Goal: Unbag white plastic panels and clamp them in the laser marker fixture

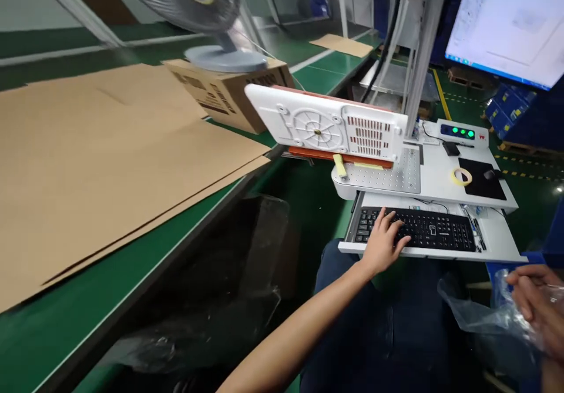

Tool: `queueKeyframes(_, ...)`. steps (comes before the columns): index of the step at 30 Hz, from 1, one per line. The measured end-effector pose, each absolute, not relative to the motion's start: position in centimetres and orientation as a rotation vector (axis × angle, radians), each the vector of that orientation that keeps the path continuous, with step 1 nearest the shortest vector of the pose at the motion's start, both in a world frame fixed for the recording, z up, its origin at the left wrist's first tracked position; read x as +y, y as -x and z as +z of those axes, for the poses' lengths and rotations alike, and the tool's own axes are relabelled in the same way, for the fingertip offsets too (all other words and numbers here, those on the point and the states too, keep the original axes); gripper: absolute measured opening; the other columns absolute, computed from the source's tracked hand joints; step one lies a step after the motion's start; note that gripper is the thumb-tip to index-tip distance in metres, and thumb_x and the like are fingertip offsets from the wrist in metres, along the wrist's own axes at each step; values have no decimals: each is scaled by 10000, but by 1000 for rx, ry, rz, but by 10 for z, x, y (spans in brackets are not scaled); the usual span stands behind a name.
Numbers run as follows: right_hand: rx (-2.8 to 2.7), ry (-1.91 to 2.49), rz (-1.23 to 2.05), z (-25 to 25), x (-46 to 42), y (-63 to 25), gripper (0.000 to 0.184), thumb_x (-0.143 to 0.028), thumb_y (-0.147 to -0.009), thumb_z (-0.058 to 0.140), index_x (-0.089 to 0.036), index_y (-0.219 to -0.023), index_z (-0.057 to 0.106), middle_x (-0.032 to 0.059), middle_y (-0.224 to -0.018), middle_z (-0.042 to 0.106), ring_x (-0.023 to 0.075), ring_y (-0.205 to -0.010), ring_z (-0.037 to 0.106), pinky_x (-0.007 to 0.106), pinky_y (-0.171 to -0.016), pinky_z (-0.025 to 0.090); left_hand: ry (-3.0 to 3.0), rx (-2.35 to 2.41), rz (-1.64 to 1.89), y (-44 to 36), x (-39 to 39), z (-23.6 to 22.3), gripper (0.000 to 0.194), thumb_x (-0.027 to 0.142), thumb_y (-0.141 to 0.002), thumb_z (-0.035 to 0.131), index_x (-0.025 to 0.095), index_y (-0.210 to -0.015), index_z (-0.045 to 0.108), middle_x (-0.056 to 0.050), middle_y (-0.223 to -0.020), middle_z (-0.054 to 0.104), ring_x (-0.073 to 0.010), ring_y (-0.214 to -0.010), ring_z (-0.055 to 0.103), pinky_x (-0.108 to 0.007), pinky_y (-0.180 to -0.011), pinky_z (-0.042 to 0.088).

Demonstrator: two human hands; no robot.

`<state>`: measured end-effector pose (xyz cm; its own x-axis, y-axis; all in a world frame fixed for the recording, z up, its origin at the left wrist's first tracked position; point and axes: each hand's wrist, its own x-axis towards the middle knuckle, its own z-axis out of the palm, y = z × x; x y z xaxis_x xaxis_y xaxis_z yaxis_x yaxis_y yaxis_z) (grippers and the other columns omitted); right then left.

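Observation:
My left hand (pixel 384 241) rests on the left part of a black keyboard (pixel 418 228), fingers spread over the keys. The keyboard lies in a white pull-out tray (pixel 497 246). My right hand (pixel 536 299) is at the lower right edge of view, fingers curled on a clear plastic bag (pixel 476 316) over my lap. Above the keyboard, a white flat appliance (pixel 326 124) with a vented underside lies on the perforated plate (pixel 396 175) of a white work stand.
Large cardboard sheets (pixel 97 158) cover a green bench on the left, with a cardboard box (pixel 229 90) and a fan (pixel 198 5) on it. A tape roll (pixel 461 176), mouse pad (pixel 480 178), lit button box (pixel 462 131) and monitor (pixel 506 23) are at right.

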<state>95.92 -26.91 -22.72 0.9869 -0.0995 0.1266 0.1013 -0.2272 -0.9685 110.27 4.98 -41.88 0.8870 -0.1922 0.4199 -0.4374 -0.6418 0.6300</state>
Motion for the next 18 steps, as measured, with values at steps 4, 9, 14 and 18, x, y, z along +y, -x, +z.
queueKeyframes(4,278,1626,-181,-276,-254,-929,328,-527,-956,879,-226,-1051,791,69,-822,720,97,-510,481,196,-469,398,-2426,-689,192,-1103,-13,-427,565,519,-1087,594,100,-1452,696,-278,-1745,422,-486,-1735,57,-668,-1400,241)
queueKeyframes(9,342,1613,-17,-311,-234,-910,478,-633,-951,871,-188,-1090,767,110,-999,760,77,-549,497,203,-522,425,-2525,-758,91,-1118,-60,-424,609,531,-1108,563,93,-1521,655,-251,-1802,345,-504,-1727,14,-712,-1384,179)
queueKeyframes(14,224,1690,128,-324,-228,-916,511,-668,-989,809,-172,-1099,767,124,-984,757,126,-599,538,240,-544,484,-2433,-825,38,-1110,-73,-396,543,439,-1077,622,36,-1436,685,-293,-1824,251,-517,-1724,22,-718,-1377,184)
queueKeyframes(18,146,1706,216,-330,-219,-931,547,-699,-966,818,-166,-1077,776,117,-912,737,144,-601,540,249,-536,486,-1982,-932,169,-1076,-46,-360,516,339,-1068,611,68,-1507,630,-278,-1774,383,-410,-1741,155,-583,-1397,258)
